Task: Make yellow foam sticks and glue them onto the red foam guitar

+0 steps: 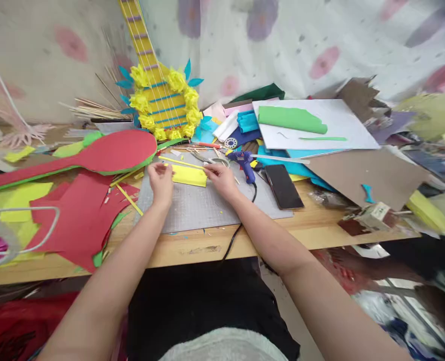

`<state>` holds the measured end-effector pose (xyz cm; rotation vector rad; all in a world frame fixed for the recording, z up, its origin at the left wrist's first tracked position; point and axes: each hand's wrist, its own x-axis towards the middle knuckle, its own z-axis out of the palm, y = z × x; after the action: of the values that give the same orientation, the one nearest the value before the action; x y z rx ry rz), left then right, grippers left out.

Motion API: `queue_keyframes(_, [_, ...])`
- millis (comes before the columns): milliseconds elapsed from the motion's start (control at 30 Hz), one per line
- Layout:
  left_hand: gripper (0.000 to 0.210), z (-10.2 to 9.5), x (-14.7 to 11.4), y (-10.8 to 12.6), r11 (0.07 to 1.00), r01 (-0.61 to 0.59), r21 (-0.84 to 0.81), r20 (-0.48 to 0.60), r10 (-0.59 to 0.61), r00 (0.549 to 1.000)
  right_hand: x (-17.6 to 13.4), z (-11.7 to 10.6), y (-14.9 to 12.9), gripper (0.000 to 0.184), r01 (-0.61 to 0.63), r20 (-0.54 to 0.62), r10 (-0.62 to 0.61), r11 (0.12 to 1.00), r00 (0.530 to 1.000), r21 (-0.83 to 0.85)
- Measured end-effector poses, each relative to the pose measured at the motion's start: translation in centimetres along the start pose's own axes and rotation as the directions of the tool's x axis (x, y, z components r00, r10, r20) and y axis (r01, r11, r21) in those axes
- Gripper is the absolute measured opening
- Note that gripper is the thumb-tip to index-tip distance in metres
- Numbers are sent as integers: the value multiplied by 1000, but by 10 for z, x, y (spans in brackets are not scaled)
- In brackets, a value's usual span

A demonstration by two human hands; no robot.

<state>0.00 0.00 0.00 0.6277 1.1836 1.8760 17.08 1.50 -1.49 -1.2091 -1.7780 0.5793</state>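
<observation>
A small rectangle of yellow paper [189,176] is stretched between my two hands, low over the grey cutting mat [192,210]. My left hand [160,181] pinches its left end. My right hand [220,178] has its thumb and fingers closed at the upper right corner. Just behind the sheet's top edge runs a thin yellow strip [181,162], its right end meeting my right fingertips. Whether those fingers also grip the strip is unclear. A blue glue gun [247,165] lies right of my right hand, its black cord trailing off the table's front edge.
A black phone [283,186] lies on the mat's right side. Left are a red paddle-shaped cutout [121,150] and red sheets [74,215]. A yellow flower-trimmed guitar model [166,103] stands behind. A white board [316,140] bears green paper [290,119]; brown cardboard [373,175] lies right.
</observation>
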Motion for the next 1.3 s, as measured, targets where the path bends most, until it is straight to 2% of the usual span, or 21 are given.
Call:
queue_keyframes(67, [16,5,-6,-8,989,147,-16,116,-144,983,-4,4,-2,19,14,30,-13,999,999,-30])
queue_keyframes(133, [14,7,-10,-13,975,222,-25,198,-213,957,-6,8,-4,19,21,64,-17,998,998,-62])
queue_keyframes(267, [14,0,-9,-13,978,202,-51,257,-182,949,-4,1,-5,25,15,128,0,992,992,-121])
queue_keyframes(367, [14,-8,-5,-8,982,158,-103,274,-125,954,0,-29,-8,25,-40,120,61,985,991,-169])
queue_keyframes(400, [14,-10,-4,-6,983,140,-119,275,-103,956,0,-43,-9,25,-91,156,122,977,980,-192])
queue_keyframes(433, [14,-11,-3,-4,984,124,-130,276,-84,957,0,-59,-9,29,-160,243,210,965,947,-207])
queue_keyframes(500, [13,-14,-1,-1,986,98,-132,282,-57,958,-1,-91,-9,35,-288,422,383,918,822,-272])
queue_keyframes(533, [12,-14,0,-1,989,83,-122,284,-46,958,-2,-105,-8,39,-328,417,466,873,781,-361])
queue_keyframes(600, [13,-15,0,0,996,57,-75,280,-33,959,-3,-123,-3,44,-355,203,543,745,815,-565])
queue_keyframes(633, [13,-16,0,-1,998,48,-48,274,-33,961,-3,-126,2,45,-372,85,529,693,844,-618])
queue_keyframes(667, [14,-16,0,-1,999,45,-24,270,-37,962,-2,-125,7,45,-383,-3,495,668,869,-638])
queue_keyframes(700, [15,-16,0,-2,999,49,-8,267,-45,963,-1,-121,13,46,-382,-45,460,675,887,-630])
queue_keyframes(800, [15,-17,-2,-4,997,73,6,271,-72,960,6,-99,31,47,-369,-74,394,754,916,-544])
queue_keyframes(933, [16,-16,-4,-5,996,78,32,284,-84,955,10,-77,40,39,-473,-220,420,805,881,-358])
queue_keyframes(1033, [15,-14,-5,-5,996,81,36,277,-88,957,4,-74,28,38,-433,-286,397,899,872,-72])
queue_keyframes(1067, [14,-13,-5,-6,996,85,35,275,-92,957,0,-73,21,39,-385,-259,384,922,886,51])
queue_keyframes(1100, [14,-13,-5,-6,995,90,36,276,-97,956,-4,-71,13,39,-340,-178,368,925,913,169])
queue_keyframes(1167, [13,-12,-5,-7,994,97,44,279,-106,954,-13,-64,-2,39,-304,46,305,899,951,314])
queue_keyframes(1233, [13,-12,-5,-8,994,96,59,283,-109,953,-19,-53,-12,37,-332,215,274,888,937,318])
queue_keyframes(1300, [14,-13,-5,-9,993,87,76,282,-106,953,-22,-42,-16,37,-352,273,278,894,921,278])
